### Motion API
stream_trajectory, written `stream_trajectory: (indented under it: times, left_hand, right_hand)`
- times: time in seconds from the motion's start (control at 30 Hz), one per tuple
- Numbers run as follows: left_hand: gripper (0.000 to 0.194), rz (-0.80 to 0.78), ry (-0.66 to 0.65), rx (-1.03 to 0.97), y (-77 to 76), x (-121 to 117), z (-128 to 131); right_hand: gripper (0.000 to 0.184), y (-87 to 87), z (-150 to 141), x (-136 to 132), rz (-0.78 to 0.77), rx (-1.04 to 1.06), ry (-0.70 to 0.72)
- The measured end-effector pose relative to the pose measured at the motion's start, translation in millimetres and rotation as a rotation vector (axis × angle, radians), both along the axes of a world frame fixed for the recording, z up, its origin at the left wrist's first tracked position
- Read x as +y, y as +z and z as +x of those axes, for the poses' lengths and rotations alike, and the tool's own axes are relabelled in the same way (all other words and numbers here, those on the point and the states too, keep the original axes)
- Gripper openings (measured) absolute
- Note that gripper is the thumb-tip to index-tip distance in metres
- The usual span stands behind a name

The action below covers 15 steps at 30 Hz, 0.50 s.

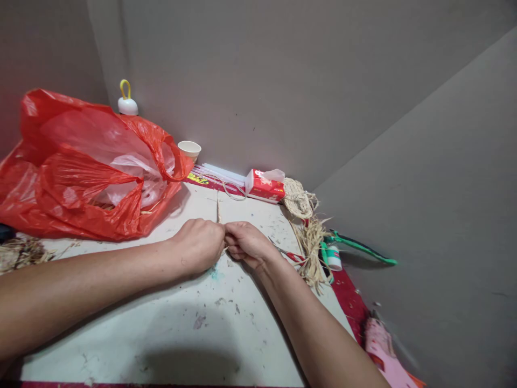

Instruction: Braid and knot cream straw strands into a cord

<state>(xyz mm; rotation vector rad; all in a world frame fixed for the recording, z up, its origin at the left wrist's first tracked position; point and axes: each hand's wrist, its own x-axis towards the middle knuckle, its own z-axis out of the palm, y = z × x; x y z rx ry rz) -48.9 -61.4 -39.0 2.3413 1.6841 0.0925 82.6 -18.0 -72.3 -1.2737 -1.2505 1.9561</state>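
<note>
My left hand (197, 245) and my right hand (247, 243) meet knuckle to knuckle over the white, stained table top (194, 328). Both are closed in a pinch on a thin pale braided straw cord (218, 207) that runs straight away from the fingers toward the back wall. The part of the cord inside the fingers is hidden. A bundle of loose raffia straw (309, 237) lies just right of my right hand, with red-handled scissors (291, 255) beside it.
A big red plastic bag (81, 167) fills the left side. At the back stand a paper cup (189, 148), a white lamp with yellow loop (127, 99), a red tissue pack (264, 185) and white sticks (222, 173). Green-handled tool (363, 249) and small bottle (333, 256) lie at the right.
</note>
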Motion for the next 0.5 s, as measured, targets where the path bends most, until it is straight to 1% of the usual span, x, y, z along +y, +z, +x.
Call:
stream_trajectory:
  times: [0.1,0.2,0.27,0.4,0.5]
  left_hand:
    - [0.027,-0.019,-0.009,-0.012,-6.9,-1.3,2.0]
    - [0.029,-0.015,-0.016,0.037,-12.9,-3.9,3.7]
    - [0.030,-0.010,-0.043,0.070,-15.7,-6.6,4.7]
    - [0.030,0.035,-0.097,0.064,-18.5,-9.7,6.5]
    - [0.030,0.060,-0.115,0.083,-17.8,-11.8,10.4]
  right_hand:
    - [0.029,-1.3,2.4,1.8,-0.040,0.033,0.029]
    - [0.029,-1.6,3.7,2.7,-0.046,0.029,0.045]
    - [0.028,-1.3,4.0,2.7,-0.040,0.022,0.047]
    - [0.023,-0.7,4.2,2.5,-0.045,0.043,0.065]
    - [0.020,-1.0,3.8,2.1,-0.047,0.050,0.110]
